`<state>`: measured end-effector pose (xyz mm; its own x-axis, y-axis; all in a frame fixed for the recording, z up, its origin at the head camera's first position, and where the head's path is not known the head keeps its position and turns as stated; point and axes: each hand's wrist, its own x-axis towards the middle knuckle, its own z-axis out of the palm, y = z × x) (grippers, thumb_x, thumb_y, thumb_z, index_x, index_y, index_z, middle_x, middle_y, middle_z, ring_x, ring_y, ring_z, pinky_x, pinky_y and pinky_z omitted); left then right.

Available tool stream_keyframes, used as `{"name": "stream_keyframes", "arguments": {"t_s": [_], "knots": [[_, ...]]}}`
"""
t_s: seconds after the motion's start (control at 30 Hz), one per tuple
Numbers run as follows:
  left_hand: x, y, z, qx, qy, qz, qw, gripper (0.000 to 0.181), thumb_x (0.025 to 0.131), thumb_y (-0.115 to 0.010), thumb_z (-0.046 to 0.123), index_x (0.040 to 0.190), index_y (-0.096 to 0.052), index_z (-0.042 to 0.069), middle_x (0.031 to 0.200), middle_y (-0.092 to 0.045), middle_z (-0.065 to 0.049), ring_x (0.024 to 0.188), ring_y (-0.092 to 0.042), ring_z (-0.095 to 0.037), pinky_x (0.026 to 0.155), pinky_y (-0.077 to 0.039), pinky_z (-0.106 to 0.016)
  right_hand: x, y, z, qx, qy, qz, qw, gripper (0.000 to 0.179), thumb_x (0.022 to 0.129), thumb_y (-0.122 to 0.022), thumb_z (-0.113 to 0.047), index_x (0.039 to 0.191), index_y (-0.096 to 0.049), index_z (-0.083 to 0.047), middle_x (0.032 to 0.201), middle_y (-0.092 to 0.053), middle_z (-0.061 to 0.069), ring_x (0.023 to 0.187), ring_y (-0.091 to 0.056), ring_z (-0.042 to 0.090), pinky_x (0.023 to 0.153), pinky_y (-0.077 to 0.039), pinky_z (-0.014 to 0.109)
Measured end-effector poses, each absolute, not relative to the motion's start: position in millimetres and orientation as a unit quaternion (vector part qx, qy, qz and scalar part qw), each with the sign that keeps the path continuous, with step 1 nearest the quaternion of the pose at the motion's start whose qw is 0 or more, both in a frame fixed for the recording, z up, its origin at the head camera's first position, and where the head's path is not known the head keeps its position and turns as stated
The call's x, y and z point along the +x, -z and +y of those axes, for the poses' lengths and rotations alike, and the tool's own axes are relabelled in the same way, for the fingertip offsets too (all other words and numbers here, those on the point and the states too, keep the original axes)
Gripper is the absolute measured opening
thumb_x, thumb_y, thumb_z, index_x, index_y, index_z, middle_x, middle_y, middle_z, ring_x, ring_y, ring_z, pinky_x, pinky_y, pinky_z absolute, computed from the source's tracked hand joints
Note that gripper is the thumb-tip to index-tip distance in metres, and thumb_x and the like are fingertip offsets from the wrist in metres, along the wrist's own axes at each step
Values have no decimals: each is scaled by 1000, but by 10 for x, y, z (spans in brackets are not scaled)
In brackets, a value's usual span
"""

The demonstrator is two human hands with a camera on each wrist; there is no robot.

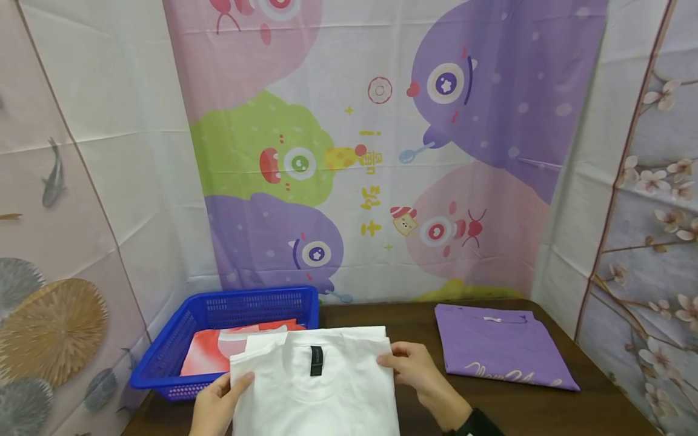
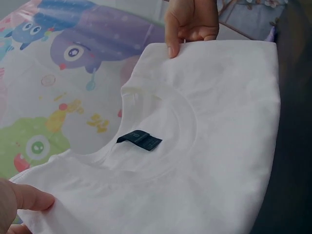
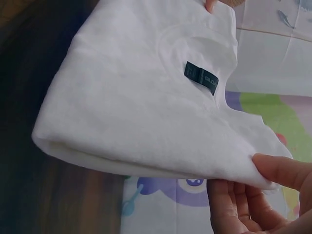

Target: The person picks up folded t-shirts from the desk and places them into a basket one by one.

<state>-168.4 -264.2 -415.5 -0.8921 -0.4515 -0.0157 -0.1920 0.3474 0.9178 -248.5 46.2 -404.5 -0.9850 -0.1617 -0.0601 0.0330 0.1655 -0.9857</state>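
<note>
A folded white T-shirt (image 1: 349, 381) with a black neck label (image 1: 317, 361) is held up in front of me, neckline toward the far side. My left hand (image 1: 218, 402) pinches its left shoulder edge, thumb on top. On the opposite edge, my right hand (image 1: 422, 375) grips the cloth between thumb and fingers. The right wrist view shows the thumb (image 3: 280, 168) over the shirt (image 3: 122, 97) and the other fingers beneath it. Its lower end runs out of the head view.
To the left stands a blue plastic basket (image 1: 262, 295) with a red and white cloth (image 1: 207, 352) inside. A folded purple T-shirt (image 1: 496, 345) lies at the right of the dark wooden table (image 1: 382, 313). Printed curtains (image 1: 371, 260) hang behind and at both sides.
</note>
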Motion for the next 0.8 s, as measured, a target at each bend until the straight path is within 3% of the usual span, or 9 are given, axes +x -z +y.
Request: {"name": "stream_keyframes", "arguments": {"t_s": [0.47, 0.67, 0.8], "knots": [[-1684, 4074, -2847, 200, 511, -825, 136, 61, 92, -62, 36, 129, -53, -12, 114, -66, -30, 79, -62, -11, 67, -55, -29, -2502, 3943, 225, -50, 647, 758, 69, 27, 79, -72, -10, 98, -68, 8, 79, -65, -1, 69, -59, 10, 64, -54, 30], [-1698, 4035, -2915, 206, 541, -804, 134, 63, 94, -60, 35, 132, -49, -13, 116, -65, -30, 80, -62, -11, 70, -56, -34, -2518, 3894, 126, -61, 645, 759, 68, 26, 80, -72, -11, 99, -68, 7, 82, -65, 2, 69, -60, 10, 63, -55, 29], [-1699, 4018, -2966, 210, 545, -800, 138, 62, 94, -60, 35, 132, -49, -13, 113, -68, -25, 77, -58, -6, 67, -53, -28, -2527, 3855, 69, -70, 639, 763, 73, 27, 80, -72, -11, 100, -68, 7, 84, -67, 4, 70, -60, 10, 64, -55, 29]]}}
